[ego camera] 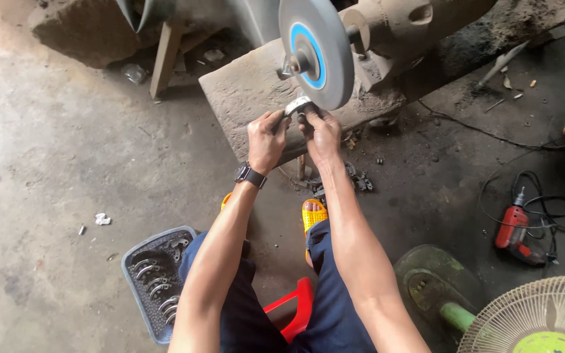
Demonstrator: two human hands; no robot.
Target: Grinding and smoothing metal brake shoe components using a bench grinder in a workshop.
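While both hands' grips (266,134) (322,129) close on it, the metal piece (297,104) spans between, touching the grinding wheel (315,49).

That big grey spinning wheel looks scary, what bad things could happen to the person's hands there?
Both the left hand and right hand hold a small metal piece against the grinding wheel, so the fingers sit very close to its rim; a slip might scrape them. The hands are bare, and the piece could get hot or catch and jerk loose. Feet in open yellow sandals lie right below, where a dropped piece might land.
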